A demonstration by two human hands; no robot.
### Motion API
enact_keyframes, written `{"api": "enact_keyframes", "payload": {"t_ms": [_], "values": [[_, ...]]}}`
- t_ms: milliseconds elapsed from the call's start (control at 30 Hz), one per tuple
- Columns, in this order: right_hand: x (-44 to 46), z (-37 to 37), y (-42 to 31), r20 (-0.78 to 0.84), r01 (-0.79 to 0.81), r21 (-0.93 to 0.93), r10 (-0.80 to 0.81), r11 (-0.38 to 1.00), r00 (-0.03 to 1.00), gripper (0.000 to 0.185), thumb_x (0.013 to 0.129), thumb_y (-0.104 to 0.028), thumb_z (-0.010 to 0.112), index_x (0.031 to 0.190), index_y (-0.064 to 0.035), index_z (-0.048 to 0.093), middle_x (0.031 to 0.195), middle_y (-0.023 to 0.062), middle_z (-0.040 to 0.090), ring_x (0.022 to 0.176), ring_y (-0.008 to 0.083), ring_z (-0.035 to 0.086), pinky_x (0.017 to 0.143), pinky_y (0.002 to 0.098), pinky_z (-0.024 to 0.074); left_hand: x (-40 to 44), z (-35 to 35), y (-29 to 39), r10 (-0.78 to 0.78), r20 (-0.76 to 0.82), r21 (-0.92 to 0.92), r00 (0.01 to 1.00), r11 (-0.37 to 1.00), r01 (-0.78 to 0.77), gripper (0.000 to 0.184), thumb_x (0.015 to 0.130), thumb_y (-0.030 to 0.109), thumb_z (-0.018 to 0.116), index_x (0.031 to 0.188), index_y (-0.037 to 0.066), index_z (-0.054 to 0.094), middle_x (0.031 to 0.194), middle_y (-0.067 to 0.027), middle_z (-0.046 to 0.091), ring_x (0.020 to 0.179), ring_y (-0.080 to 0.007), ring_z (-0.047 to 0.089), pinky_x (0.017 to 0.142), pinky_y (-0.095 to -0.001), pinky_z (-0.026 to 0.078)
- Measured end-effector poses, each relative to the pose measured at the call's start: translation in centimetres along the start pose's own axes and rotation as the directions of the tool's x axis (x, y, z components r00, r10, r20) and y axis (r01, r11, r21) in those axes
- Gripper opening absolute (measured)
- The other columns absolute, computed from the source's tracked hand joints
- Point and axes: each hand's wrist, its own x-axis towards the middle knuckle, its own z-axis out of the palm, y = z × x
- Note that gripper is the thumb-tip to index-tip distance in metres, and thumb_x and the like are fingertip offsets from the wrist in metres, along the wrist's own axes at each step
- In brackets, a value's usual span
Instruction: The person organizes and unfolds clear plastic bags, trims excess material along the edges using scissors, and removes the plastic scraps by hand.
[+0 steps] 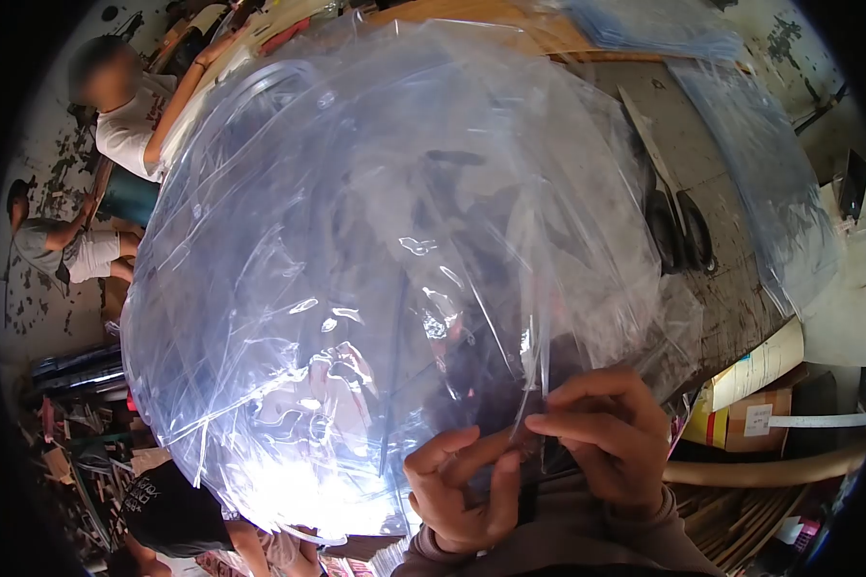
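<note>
A big heap of clear plastic sheeting [356, 212] fills the middle of the head view, creased and shining with glare at its lower left. At its near edge, my right hand [611, 438] pinches a narrow fold of the film between thumb and fingertips. Just left of it, my left hand [464, 495] curls with its fingers on the same film edge; its grip is partly blurred by the see-through plastic. The two hands are close together, fingertips almost touching, in front of my body.
Large black-handled scissors [678, 221] lie right of the heap on the worn table [731, 250]. More folded plastic [770, 183] hangs along the right side. A cardboard box [755, 418] stands lower right. Other people [130, 120] are at the left and lower left.
</note>
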Motion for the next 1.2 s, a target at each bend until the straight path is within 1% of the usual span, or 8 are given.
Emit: {"api": "enact_keyframes", "payload": {"t_ms": [33,233,333,767,833,967,1033,1200], "values": [[0.0,0.0,-0.2,0.003,-0.001,-0.002,0.001,1.000,1.000,0.031,0.076,0.009,0.060,0.104,-0.0042,0.066,0.103,0.0088,0.053,0.077,0.0111,0.058,0.062,0.0208,0.0487,-0.3,0.1,-0.2,-0.134,-0.038,-0.195,0.990,0.973,0.124,0.034,0.077,0.001,0.065,0.103,-0.005,0.043,0.081,-0.0132,0.068,0.066,-0.0125,0.064,0.062,-0.0165,0.045],[0.2,0.1,-0.5,0.006,0.006,-0.011,-0.006,1.000,1.000,0.031,0.076,0.007,0.062,0.104,-0.0052,0.066,0.103,0.0083,0.052,0.078,0.0114,0.059,0.063,0.0211,0.0488,0.2,-0.3,0.1,-0.154,0.025,-0.409,0.988,0.900,0.151,0.027,0.083,-0.005,0.053,0.106,-0.006,0.039,0.081,-0.0152,0.067,0.066,-0.0124,0.063,0.060,-0.0183,0.047],[0.2,0.3,-0.6,0.003,-0.005,-0.006,0.005,1.000,1.000,0.031,0.077,0.007,0.062,0.105,-0.0053,0.066,0.102,0.0080,0.052,0.078,0.0114,0.059,0.063,0.0213,0.0487,0.2,-0.3,0.3,-0.188,0.026,-0.458,0.982,0.871,0.179,0.027,0.085,-0.005,0.052,0.107,-0.007,0.037,0.082,-0.0170,0.066,0.066,-0.0140,0.063,0.061,-0.0203,0.050],[0.1,0.4,-0.3,0.000,-0.007,0.013,0.007,1.000,1.000,0.030,0.078,0.008,0.058,0.103,-0.0048,0.067,0.103,0.0086,0.051,0.078,0.0119,0.058,0.064,0.0223,0.0482,0.2,-0.5,0.3,-0.211,0.060,-0.517,0.976,0.830,0.211,0.024,0.087,-0.004,0.049,0.108,-0.006,0.036,0.087,-0.0189,0.066,0.071,-0.0148,0.064,0.063,-0.0215,0.051],[0.1,0.5,-0.2,-0.014,-0.010,0.025,0.010,1.000,1.000,0.029,0.078,0.008,0.058,0.102,-0.0051,0.067,0.102,0.0085,0.052,0.078,0.0122,0.057,0.064,0.0225,0.0477,0.3,-0.4,0.0,-0.111,0.056,-0.468,0.992,0.875,0.124,0.024,0.086,-0.004,0.051,0.107,-0.006,0.038,0.085,-0.0174,0.067,0.072,-0.0145,0.065,0.064,-0.0212,0.051],[0.2,0.4,-0.1,-0.035,-0.038,0.031,0.039,0.999,0.999,0.027,0.077,0.006,0.060,0.100,-0.0064,0.068,0.099,0.0081,0.053,0.077,0.0129,0.056,0.064,0.0233,0.0462,0.1,-0.2,-0.2,-0.073,0.028,-0.331,0.997,0.940,0.078,0.020,0.084,-0.004,0.056,0.100,-0.005,0.045,0.080,-0.0155,0.068,0.071,-0.0146,0.066,0.063,-0.0208,0.051],[0.2,0.5,-0.1,-0.041,-0.044,0.041,0.045,0.998,0.998,0.027,0.077,0.006,0.060,0.099,-0.0068,0.068,0.098,0.0080,0.054,0.077,0.0130,0.056,0.064,0.0235,0.0458,-0.1,-0.2,-0.4,-0.091,0.010,-0.246,0.996,0.965,0.091,0.014,0.081,-0.004,0.060,0.091,-0.004,0.051,0.077,-0.0148,0.068,0.069,-0.0154,0.067,0.062,-0.0205,0.051],[0.3,0.5,0.0,-0.041,-0.041,0.060,0.044,0.997,0.998,0.026,0.077,0.006,0.061,0.098,-0.0070,0.068,0.097,0.0077,0.053,0.077,0.0129,0.056,0.064,0.0236,0.0454,-0.2,-0.1,-0.9,-0.051,-0.005,-0.282,0.999,0.958,0.047,0.012,0.080,-0.004,0.061,0.089,-0.004,0.053,0.078,-0.0164,0.068,0.067,-0.0165,0.068,0.059,-0.0210,0.051]]}}
